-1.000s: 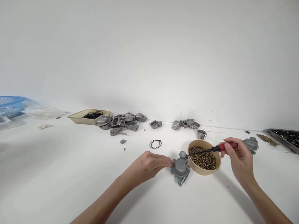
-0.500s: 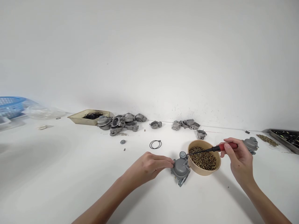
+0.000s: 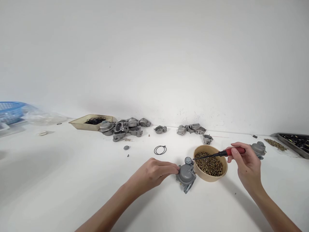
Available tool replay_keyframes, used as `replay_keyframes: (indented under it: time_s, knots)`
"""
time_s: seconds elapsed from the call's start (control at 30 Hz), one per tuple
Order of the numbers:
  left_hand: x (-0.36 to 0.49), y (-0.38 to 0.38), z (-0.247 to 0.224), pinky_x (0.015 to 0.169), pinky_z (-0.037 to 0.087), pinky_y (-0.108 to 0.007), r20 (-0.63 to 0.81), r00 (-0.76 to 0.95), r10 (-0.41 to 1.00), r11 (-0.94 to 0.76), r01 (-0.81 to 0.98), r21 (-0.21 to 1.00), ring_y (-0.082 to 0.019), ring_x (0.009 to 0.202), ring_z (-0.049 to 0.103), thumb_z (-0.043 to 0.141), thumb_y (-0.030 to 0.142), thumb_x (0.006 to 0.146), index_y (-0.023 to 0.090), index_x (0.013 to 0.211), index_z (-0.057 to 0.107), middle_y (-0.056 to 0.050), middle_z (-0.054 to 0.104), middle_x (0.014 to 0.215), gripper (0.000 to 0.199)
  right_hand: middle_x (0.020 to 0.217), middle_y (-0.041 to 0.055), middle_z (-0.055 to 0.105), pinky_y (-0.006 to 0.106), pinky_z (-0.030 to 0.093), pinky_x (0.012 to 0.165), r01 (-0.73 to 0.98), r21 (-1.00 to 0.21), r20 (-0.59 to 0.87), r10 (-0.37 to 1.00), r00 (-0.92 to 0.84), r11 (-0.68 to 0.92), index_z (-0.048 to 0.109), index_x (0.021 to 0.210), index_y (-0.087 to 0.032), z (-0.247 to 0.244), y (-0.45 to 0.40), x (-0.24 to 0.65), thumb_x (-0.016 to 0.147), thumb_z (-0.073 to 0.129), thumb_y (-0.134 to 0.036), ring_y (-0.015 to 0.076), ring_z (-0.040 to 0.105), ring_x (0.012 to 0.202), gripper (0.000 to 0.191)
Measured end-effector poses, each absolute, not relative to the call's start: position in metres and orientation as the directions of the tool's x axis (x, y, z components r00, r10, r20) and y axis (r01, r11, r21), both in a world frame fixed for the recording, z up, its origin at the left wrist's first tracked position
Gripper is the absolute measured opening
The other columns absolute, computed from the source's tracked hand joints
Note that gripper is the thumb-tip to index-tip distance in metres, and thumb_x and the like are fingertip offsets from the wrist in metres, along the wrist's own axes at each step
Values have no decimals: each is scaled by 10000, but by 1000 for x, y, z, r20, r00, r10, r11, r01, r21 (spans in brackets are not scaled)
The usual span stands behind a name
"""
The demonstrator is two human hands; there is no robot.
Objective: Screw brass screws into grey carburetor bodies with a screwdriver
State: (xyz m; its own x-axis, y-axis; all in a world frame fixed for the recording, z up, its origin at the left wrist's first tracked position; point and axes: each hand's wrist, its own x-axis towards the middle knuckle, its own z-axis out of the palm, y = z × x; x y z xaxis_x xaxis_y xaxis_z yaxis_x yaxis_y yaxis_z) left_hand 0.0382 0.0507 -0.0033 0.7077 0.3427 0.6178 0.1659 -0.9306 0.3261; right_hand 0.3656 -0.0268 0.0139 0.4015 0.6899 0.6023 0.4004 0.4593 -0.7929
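My left hand (image 3: 156, 172) grips the left side of a grey metal carburetor-like part (image 3: 186, 174) on the white table. Wrapped round the red handle of a screwdriver (image 3: 235, 151) is my right hand (image 3: 247, 164). The screwdriver lies nearly level, its dark shaft passing over a round tan bowl (image 3: 210, 178) full of small brass screws (image 3: 209, 163). Its tip is at the small round cap on top of the grey part. Whether the tip touches a screw there is too small to tell. Two thin black rings (image 3: 160, 150) lie beyond my left hand.
Grey metal parts (image 3: 132, 122) are piled beside a cream tray (image 3: 79, 123) of black rings. More grey parts (image 3: 193, 128) lie near the wall. At the right are another grey part (image 3: 258, 149), brass pieces (image 3: 275, 144) and a dark tray (image 3: 295, 145). A blue basket (image 3: 11, 111) stands far left.
The whole view has shifted very slightly. Both hands, the screwdriver and the grey part keep almost the same places.
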Motion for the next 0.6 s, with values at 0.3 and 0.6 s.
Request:
replay_keyframes:
  time_s: [0.3, 0.6]
  knots:
    - [40, 48, -1, 645, 551, -240, 565, 742, 362, -912, 157, 378, -172, 756, 776, 517, 242, 1129, 206, 1116, 737, -56, 817, 1007, 224, 766, 22, 742, 406, 597, 766, 397, -800, 593, 691, 413, 450, 684, 1106, -252, 17, -29, 364, 990, 708, -470, 205, 679, 680, 248]
    - [41, 47, 1, 640, 534, -268, 602, 733, 317, -946, 201, 253, -183, 779, 762, 527, 574, 1097, 230, 1220, 658, -46, 799, 1042, 388, 619, -20, 663, 376, 587, 709, 418, -806, 585, 667, 461, 419, 661, 1135, -240, 26, -32, 360, 964, 729, -455, 244, 737, 744, 283]
